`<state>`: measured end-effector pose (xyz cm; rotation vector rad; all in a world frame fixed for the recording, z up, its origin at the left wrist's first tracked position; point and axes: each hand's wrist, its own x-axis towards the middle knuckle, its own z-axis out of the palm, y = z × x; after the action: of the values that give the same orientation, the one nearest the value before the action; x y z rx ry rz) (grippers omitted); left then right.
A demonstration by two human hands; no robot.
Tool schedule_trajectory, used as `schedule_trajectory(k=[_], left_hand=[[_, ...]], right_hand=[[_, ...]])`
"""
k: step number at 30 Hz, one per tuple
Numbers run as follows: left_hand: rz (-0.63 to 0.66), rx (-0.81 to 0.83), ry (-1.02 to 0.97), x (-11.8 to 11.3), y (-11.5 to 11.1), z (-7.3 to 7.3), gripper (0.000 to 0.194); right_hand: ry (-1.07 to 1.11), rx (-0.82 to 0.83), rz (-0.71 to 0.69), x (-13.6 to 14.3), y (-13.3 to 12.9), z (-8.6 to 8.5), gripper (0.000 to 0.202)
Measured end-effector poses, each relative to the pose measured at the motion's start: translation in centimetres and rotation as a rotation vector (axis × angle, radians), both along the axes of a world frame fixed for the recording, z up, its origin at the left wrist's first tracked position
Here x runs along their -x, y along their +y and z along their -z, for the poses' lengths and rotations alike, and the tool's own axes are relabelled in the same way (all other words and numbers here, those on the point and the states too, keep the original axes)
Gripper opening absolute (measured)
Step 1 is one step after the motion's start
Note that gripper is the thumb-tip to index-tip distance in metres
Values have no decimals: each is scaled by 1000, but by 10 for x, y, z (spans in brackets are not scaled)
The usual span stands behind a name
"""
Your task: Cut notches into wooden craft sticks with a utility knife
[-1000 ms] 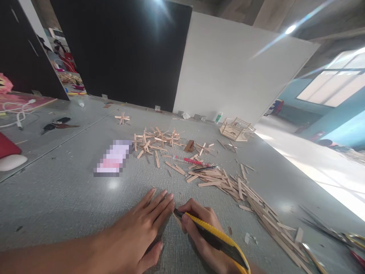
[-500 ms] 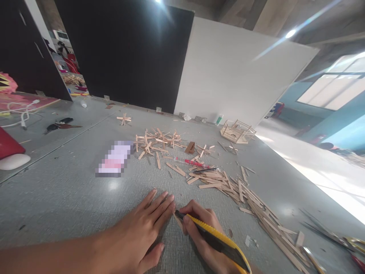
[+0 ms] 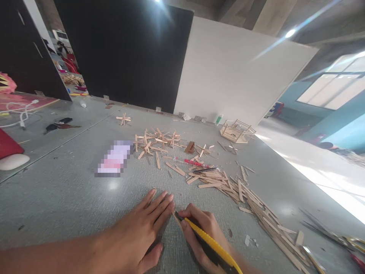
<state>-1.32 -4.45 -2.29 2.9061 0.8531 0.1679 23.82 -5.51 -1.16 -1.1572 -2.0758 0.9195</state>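
My right hand [image 3: 203, 232] is closed around a yellow and black utility knife [image 3: 212, 239]. The knife's tip end points up and left, close to my left index finger. Under the knife's front end, a thin wooden stick [image 3: 178, 220] lies on the tabletop, partly covered by my hands. My left hand [image 3: 148, 224] rests flat with its fingers stretched out, and its fingertips reach the stick's upper end. A small bit of wood [image 3: 154, 188] shows at one fingertip. Whether the blade is touching the stick is too small to tell.
Beyond my hands lies a heap of wooden sticks [image 3: 211, 178] with a red pen [image 3: 195, 163] on it. Star-shaped stick pieces [image 3: 164, 139] and a stick frame [image 3: 238, 133] stand farther back. Scissors [image 3: 327, 228] lie at right, a blurred-out rectangle [image 3: 114, 160] at left.
My right hand has shifted very slightly, and the utility knife's rear end has swung a little to the left and down. My left hand stays almost still.
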Motion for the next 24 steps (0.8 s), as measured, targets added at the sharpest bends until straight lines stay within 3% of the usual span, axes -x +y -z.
schedule_trajectory(k=[5,11,24], left_hand=[[-1,-12,14,-1,-1,0,93],[-16,1,27,-1,-1,-4,90],[-10,61,46,-3,2,-5,85]], right_hand=[[-70,-25,61,0,-2,-4,25],[-35,-58,165,-2,-5,9,30],[6,28,88,-1,1,4,34]])
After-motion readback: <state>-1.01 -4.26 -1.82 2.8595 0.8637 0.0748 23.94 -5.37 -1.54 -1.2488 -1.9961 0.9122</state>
